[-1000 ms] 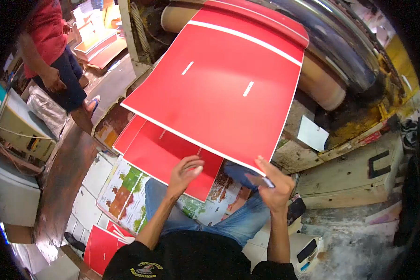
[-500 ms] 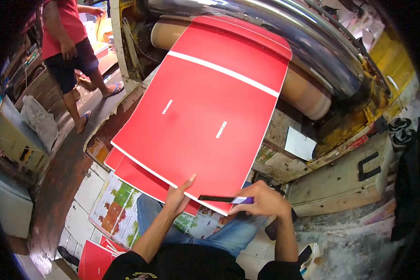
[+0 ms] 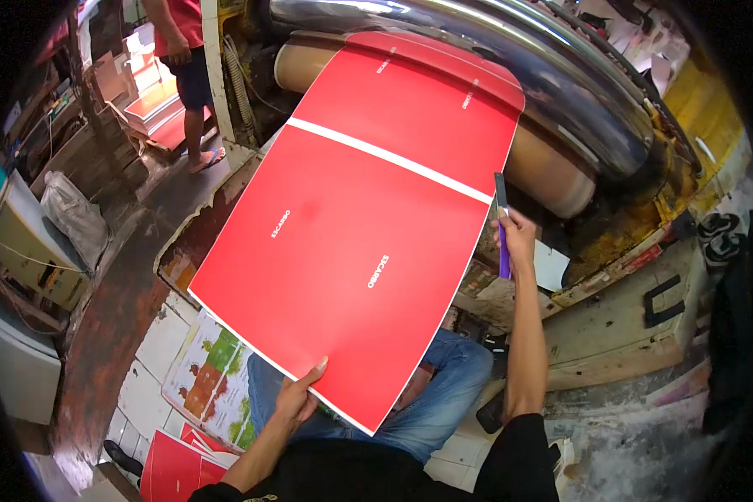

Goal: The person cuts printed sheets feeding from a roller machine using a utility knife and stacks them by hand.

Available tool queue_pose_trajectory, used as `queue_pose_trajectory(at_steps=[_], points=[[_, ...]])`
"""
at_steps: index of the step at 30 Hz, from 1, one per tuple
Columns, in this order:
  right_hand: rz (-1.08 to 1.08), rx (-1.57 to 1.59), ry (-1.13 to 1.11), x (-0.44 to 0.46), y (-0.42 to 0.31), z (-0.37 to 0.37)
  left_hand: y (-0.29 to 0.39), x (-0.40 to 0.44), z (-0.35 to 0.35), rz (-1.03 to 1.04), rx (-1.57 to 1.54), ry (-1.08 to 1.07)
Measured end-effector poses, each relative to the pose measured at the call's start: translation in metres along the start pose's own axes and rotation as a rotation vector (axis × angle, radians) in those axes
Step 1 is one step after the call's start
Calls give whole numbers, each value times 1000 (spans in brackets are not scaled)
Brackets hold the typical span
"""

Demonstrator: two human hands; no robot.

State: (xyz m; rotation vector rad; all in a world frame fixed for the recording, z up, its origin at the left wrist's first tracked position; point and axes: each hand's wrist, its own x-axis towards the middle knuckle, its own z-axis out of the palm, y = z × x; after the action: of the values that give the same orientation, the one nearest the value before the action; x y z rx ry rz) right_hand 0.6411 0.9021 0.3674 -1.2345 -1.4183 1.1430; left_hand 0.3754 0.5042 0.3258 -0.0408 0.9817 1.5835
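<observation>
A large red printed sheet [image 3: 335,243] with a white band across it hangs from the rollers down toward my lap. My left hand [image 3: 297,400] is closed on its lower edge, thumb on top and fingers underneath. My right hand [image 3: 517,238] grips a purple-handled cutter knife [image 3: 504,251], its dark blade pointing up. The blade stands at the sheet's right edge, near the end of the white band; whether it touches the sheet I cannot tell.
A shiny metal roller [image 3: 477,75] and a tan roller [image 3: 552,167] lie ahead. More red sheets [image 3: 171,468] rest on the floor at lower left. Another person [image 3: 188,75] stands at the back left. A beige metal panel [image 3: 619,326] is on my right.
The red sheet has come further off the rollers toward me, its white band lower. My right hand has lifted the cutter knife from the bottom corner to the right edge. The other person moved right.
</observation>
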Motion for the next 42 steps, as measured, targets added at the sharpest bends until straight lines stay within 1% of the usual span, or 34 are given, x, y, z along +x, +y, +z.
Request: queue_pose_trajectory(at_steps=[4,6,7,9,10,12,14,17,18,20,21,22,24,25,26,27,28,29,30,32,33,34,35,36,38,40,41,42], points=[[107,29,15,-25,-2,0,3,-10,-13,-25,6,9],[28,146,55,-36,-5,3,1,-15,-23,-43,17,10],[31,144,56,-41,-9,4,1,-19,-24,-44,29,16],[14,92,-29,-50,-16,9,2,-26,-25,-32,54,38],[20,94,-34,-52,-12,11,3,-30,-26,-32,55,46],[75,-12,-17,-54,1,16,5,-36,-29,-23,64,35],[83,-11,-22,-66,11,18,3,-42,-40,-36,73,47],[167,20,-120,-80,14,18,7,-49,-47,-58,93,80],[173,19,-120,-82,14,20,9,-52,-49,-80,107,106],[67,32,13,-90,13,25,11,-56,-59,-66,86,66],[107,110,120,-91,5,29,13,-59,-61,-65,111,83],[110,111,121,-91,2,32,13,-65,-65,-63,136,100],[251,93,112,-88,-3,41,12,-71,-77,-43,126,81],[258,146,37,-89,-4,46,12,-72,-83,-31,150,129],[261,148,33,-85,8,46,10,-73,-90,-19,171,179],[248,86,-2,-77,33,45,11,-72,-111,-15,169,186],[235,19,-41,-73,54,47,17,-74,-150,-53,135,190],[229,6,-11,-76,69,50,26,-80,-179,-91,102,193],[225,9,-18,-82,70,53,41,-93,-185,-50,146,179],[234,-32,42,-93,75,63,66,-109,-203,7,193,170],[204,-1,33,-98,70,67,73,-117,-218,30,298,210],[217,1,26,-106,65,70,78,-124,-232,45,404,249],[221,-2,2,-111,58,72,81,-122,-244,-55,450,333],[219,-6,-19,-115,47,75,75,-110,-249,-57,453,333],[217,15,-21,-131,22,80,51,-77,-263,111,325,339],[183,33,-89,-140,10,81,15,-12,-309,9,218,237],[179,22,-113,-146,4,80,17,-5,-245,21,255,251],[174,19,-126,-151,-2,80,-2,26,-247,27,222,232]])
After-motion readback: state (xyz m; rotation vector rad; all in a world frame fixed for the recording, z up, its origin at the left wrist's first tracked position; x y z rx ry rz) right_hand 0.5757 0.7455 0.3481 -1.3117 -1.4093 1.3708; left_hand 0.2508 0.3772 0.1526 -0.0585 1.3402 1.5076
